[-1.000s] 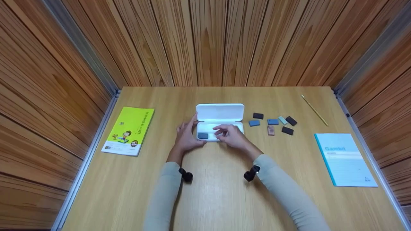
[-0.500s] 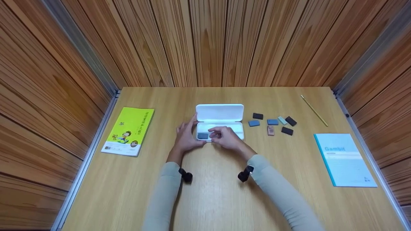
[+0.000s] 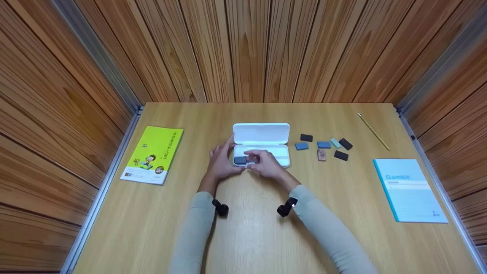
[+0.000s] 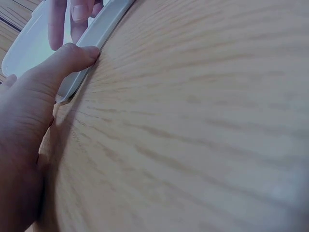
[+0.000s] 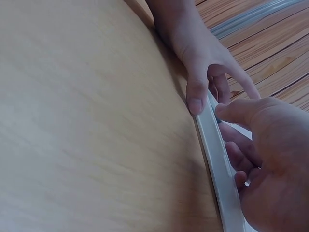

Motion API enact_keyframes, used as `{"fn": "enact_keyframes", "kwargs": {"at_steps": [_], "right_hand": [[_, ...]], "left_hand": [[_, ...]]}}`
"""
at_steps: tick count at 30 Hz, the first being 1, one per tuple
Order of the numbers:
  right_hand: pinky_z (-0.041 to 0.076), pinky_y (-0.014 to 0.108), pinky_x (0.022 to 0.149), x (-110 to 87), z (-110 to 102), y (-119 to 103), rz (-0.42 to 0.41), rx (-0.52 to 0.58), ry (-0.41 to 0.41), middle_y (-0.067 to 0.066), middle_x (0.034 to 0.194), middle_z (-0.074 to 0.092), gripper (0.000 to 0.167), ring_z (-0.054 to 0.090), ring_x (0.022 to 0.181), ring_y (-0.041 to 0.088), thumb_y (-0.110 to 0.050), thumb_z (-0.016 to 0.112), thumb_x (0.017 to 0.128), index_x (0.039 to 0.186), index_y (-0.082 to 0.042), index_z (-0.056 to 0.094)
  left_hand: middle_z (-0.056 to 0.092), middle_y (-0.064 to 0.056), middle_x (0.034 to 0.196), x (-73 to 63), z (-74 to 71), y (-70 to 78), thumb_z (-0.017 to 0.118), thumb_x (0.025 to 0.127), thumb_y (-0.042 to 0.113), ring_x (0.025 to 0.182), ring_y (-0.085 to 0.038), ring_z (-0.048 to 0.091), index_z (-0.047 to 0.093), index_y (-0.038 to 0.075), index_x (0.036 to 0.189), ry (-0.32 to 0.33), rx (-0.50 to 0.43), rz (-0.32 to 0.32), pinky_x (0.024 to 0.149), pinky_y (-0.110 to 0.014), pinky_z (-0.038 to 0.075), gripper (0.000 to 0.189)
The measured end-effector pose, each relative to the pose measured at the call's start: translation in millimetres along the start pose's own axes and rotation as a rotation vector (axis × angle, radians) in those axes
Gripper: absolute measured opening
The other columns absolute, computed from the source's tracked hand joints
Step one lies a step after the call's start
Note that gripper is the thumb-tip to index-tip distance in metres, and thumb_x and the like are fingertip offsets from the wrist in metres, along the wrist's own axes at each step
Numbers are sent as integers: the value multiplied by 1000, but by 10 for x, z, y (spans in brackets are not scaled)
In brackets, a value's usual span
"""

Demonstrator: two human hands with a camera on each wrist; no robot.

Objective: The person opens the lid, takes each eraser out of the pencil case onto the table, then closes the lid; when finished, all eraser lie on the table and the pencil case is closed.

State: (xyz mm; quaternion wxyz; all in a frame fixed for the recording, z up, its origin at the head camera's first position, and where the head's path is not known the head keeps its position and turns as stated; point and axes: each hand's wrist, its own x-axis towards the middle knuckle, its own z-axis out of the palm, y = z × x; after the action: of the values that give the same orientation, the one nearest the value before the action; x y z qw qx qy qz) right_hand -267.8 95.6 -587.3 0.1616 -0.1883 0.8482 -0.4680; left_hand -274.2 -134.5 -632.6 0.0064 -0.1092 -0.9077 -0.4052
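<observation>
A white pencil case (image 3: 279, 154) lies with its lid raised on the table. Inside its left end sits a dark blue-grey block (image 3: 240, 160) that looks like an eraser. My left hand (image 3: 221, 161) grips the case's left end, thumb on the front rim, other fingers spread up the left side. My right hand (image 3: 266, 164) reaches into the case, fingers bent and apart from the thumb, tips right beside the block's right end. In the right wrist view, the right thumb (image 5: 236, 111) lies over the front wall, near a dark sliver of the block; the other fingertips are partly hidden by the wall.
Several erasers lie right of the case, among them a black eraser (image 3: 306, 137), a blue eraser (image 3: 301, 146) and a pink eraser (image 3: 321, 155). Beyond them are a pencil (image 3: 373, 131) and a light-blue notebook (image 3: 411, 192). A yellow-green book (image 3: 154, 154) lies at left.
My right hand has moved left inside the case, up to the block, its thumb and fingers spreading to either side of the block's end. The left hand has kept its hold on the case.
</observation>
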Motion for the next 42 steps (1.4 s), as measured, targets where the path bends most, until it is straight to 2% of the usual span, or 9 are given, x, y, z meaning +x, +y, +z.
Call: {"fn": "enact_keyframes", "kwargs": {"at_steps": [4, 11, 14, 19, 21, 27, 33, 38, 42], "right_hand": [[52, 23, 78, 15, 24, -15, 4, 18, 9, 22, 134, 78, 52, 71, 105, 24, -5, 77, 102, 153, -3, 67], [55, 24, 70, 35, 60, -55, 23, 46, 11, 22, 134, 75, 52, 70, 98, 21, -6, 77, 102, 152, -1, 68], [57, 26, 76, 45, 81, -75, 39, 53, 13, 23, 137, 75, 50, 73, 103, 25, -5, 76, 102, 151, 0, 69], [59, 34, 97, 60, 111, -93, 45, 42, 29, 24, 142, 75, 47, 74, 122, 35, -1, 76, 101, 148, 1, 71], [58, 35, 100, 65, 120, -91, 47, 35, 37, 24, 141, 75, 46, 74, 122, 35, -1, 75, 101, 147, 1, 72], [58, 34, 96, 80, 125, -58, 38, 20, 44, 22, 133, 78, 41, 74, 113, 29, -1, 74, 100, 141, 0, 76], [57, 41, 106, 103, 118, 33, 21, -38, 47, 15, 123, 80, 36, 74, 112, 26, -4, 75, 98, 134, -3, 80], [54, 38, 98, 173, 140, 193, -9, -87, 24, 11, 114, 77, 37, 68, 104, 22, -4, 78, 97, 134, -3, 79], [56, 40, 96, 206, 138, 260, -27, -87, 6, 11, 111, 79, 38, 71, 101, 23, -3, 77, 96, 134, -4, 78]], "left_hand": [[65, -6, 165, 4, -8, 4, 100, 79, 43, 149, -38, 50, 22, 29, 182, -13, -8, -6, 130, -68, 19, 129], [60, -6, 170, 3, -53, 26, 97, 81, 40, 153, -37, 46, 17, 31, 182, -65, -7, -23, 131, -68, 17, 130], [59, -6, 171, 9, -66, 22, 97, 81, 38, 153, -38, 46, 15, 32, 182, -84, -6, -35, 132, -68, 17, 131], [58, -7, 172, 21, -73, -2, 97, 81, 37, 152, -38, 46, 14, 32, 183, -95, -7, -35, 131, -65, 18, 132], [57, -7, 172, 22, -75, -11, 97, 81, 37, 153, -37, 46, 14, 31, 183, -97, -4, -32, 131, -65, 18, 131], [58, -8, 171, 23, -76, -26, 97, 81, 37, 152, -38, 46, 13, 30, 183, -94, 0, -22, 131, -65, 17, 133], [60, -7, 169, 33, -60, -36, 97, 81, 35, 150, -38, 48, 14, 30, 183, -85, 5, -8, 129, -65, 20, 131], [60, -7, 170, 28, -48, -32, 97, 82, 34, 152, -38, 47, 15, 30, 183, -85, -17, -3, 132, -67, 15, 129], [60, -6, 170, 27, -51, -21, 97, 82, 34, 151, -37, 47, 15, 31, 182, -83, -20, -8, 133, -66, 14, 130]]}}
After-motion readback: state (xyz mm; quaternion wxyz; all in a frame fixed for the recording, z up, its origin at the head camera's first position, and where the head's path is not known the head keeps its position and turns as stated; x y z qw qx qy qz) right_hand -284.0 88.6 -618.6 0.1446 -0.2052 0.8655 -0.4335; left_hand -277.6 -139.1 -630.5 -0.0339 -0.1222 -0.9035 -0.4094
